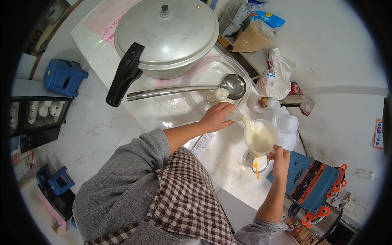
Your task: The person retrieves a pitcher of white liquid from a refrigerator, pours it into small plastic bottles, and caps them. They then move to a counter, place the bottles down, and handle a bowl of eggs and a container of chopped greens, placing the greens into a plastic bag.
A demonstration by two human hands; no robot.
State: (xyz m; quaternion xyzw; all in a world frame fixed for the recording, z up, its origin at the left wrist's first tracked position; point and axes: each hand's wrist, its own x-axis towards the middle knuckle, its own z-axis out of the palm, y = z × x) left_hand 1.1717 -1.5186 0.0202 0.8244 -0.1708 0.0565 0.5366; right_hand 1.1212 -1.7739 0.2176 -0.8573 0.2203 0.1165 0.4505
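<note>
My left hand (216,117) is wrapped around a small clear bottle (235,115), mostly hidden by my fingers. My right hand (280,157) grips the handle of a translucent plastic jug (260,139) holding pale yellow, milky liquid. The jug's spout points at the bottle's mouth, and a stream of the liquid (246,121) joins the two. Just beyond my left hand, another small bottle (218,95) with pale contents stands by a clear plastic basin (196,99). A steel ladle (234,86) lies across that basin. Below the jug is a small round container (261,162) with an orange spoon (256,169).
A large aluminium pressure cooker (167,33) fills the table's far left, its black handle (125,75) jutting out. Plastic cups (263,103) and white bowls (287,124) stand beyond the jug. A blue cup-sealing machine (309,180) is at right. A printed slip (203,144) lies near the apron.
</note>
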